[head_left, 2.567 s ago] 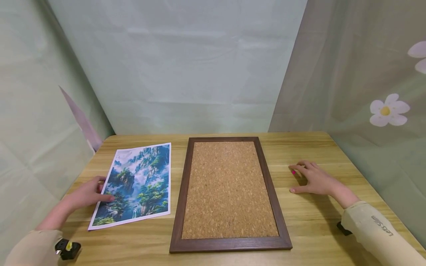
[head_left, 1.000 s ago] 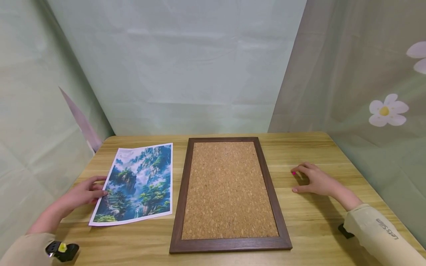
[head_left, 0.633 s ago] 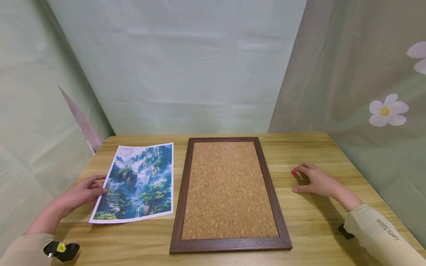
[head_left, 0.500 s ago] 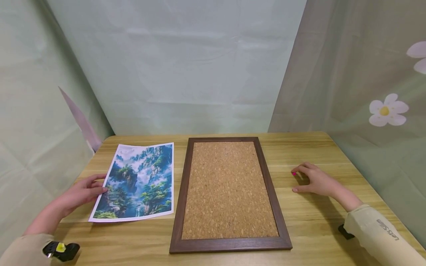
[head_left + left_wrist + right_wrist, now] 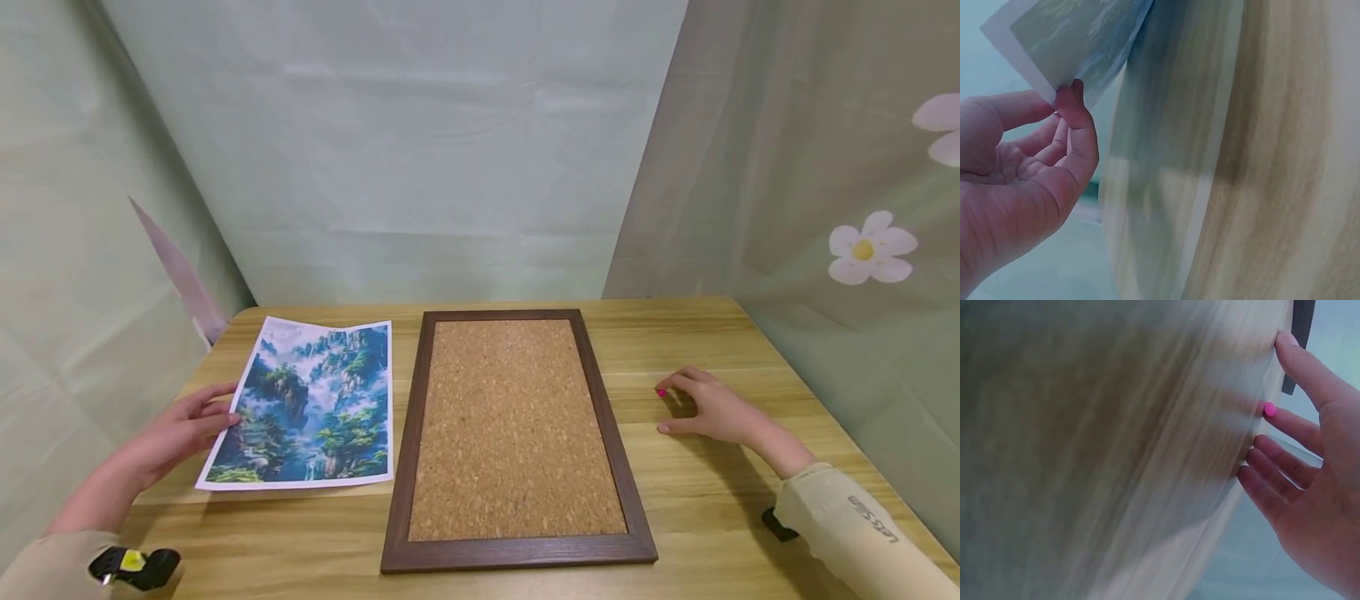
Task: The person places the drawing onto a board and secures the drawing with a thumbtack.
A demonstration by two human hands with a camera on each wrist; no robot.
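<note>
1. The left hand (image 5: 176, 429) pinches the left edge of the landscape print (image 5: 307, 406) between thumb and fingertips, lifting that edge off the wooden table (image 5: 720, 333).
2. The print lies at 9 o'clock of the cork board (image 5: 517, 429), just beside its frame.
3. The right hand (image 5: 712, 406), at 3 o'clock of the board, rests with relaxed fingers, a fingertip touching a pink pushpin (image 5: 662, 392).

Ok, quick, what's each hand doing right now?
Left hand: pinching the left edge of the picture, lifting it slightly.
Right hand: open, fingertips on the table, by a small pink pin.
</note>
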